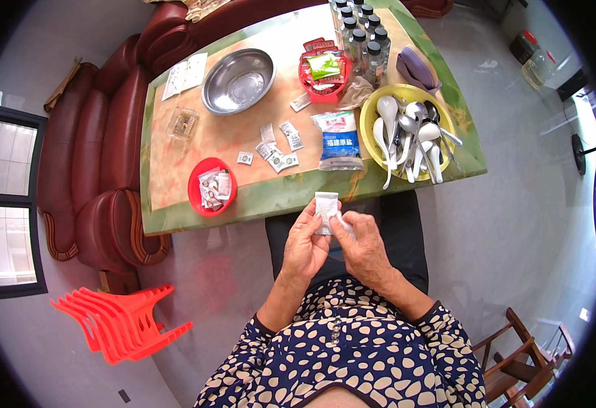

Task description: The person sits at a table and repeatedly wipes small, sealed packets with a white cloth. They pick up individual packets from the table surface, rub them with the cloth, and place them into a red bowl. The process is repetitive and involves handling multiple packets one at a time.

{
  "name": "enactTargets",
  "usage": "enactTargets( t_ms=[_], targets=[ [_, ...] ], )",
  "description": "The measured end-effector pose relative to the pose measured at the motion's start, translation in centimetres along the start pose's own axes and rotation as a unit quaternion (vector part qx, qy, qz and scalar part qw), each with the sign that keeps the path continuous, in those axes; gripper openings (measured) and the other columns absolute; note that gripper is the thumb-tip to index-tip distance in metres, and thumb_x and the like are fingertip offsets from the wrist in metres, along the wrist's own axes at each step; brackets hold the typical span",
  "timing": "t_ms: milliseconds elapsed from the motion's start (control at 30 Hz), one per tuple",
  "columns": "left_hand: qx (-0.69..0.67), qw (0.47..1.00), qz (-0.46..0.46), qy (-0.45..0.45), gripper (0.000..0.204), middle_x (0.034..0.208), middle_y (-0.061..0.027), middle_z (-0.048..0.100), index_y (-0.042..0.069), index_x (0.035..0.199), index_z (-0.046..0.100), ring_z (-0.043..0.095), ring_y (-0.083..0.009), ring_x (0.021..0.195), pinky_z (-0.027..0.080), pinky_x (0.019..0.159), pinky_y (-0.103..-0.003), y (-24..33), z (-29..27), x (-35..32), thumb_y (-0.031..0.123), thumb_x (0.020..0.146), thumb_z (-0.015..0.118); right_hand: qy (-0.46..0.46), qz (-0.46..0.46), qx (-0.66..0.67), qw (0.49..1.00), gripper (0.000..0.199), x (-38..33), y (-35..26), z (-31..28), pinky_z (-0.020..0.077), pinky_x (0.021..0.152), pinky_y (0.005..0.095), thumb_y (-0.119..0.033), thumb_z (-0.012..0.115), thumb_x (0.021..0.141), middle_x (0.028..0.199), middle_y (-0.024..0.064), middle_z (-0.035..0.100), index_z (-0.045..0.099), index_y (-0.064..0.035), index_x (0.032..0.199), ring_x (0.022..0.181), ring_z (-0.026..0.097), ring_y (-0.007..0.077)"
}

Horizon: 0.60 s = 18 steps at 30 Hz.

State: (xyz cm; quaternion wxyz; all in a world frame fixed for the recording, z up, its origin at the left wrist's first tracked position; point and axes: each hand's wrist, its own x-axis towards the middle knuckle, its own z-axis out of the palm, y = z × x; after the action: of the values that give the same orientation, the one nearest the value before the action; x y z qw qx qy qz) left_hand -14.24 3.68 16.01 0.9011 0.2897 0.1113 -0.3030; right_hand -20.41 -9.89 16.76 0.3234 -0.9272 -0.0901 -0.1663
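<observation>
Just in front of the table's near edge, a small white paper sachet is held upright between my two hands. My left hand grips its left side, thumb on its face. The bent fingers of my right hand pinch at its right side, where something whitish shows; its shape is not clear. Beyond the hands, a blue-and-white salt bag lies on the table. Several small white sachets are scattered to its left. A red bowl near the front left edge holds more sachets.
On the marble-look table are a steel basin, a red basket of packets, dark-capped bottles, a clear plastic box and a yellow bowl of spoons. Red stacked stools stand left; a wooden chair stands right.
</observation>
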Motion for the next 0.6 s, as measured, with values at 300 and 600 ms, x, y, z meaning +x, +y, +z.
enactTargets(
  t_ms=[300,600],
  targets=[
    [-0.005,1.000,0.002,0.016,0.043,0.132,-0.0221,0.048,-0.002,0.138,0.032,0.052,-0.0275,0.119,0.043,0.102,-0.040,0.0,-0.3,-0.4,0.004,0.097,0.041,0.012,-0.042,0.026,0.999,0.048,0.2,0.3,0.5,0.0437,0.083,0.0383,-0.003,0.061,0.072,0.110,0.0138,0.051,0.058,-0.0027,0.120,0.100,0.050,0.0289],
    [0.026,0.999,-0.031,-0.020,0.041,0.133,-0.0131,0.048,-0.002,0.138,0.036,0.049,-0.0213,0.122,0.039,0.105,-0.036,-0.2,0.2,-0.9,0.006,0.098,0.041,0.047,-0.036,0.013,0.998,0.052,2.2,0.9,0.8,0.0436,0.085,0.0391,-0.007,0.066,0.067,0.112,0.0144,0.051,0.059,-0.0047,0.119,0.103,0.050,0.0303]
  ],
)
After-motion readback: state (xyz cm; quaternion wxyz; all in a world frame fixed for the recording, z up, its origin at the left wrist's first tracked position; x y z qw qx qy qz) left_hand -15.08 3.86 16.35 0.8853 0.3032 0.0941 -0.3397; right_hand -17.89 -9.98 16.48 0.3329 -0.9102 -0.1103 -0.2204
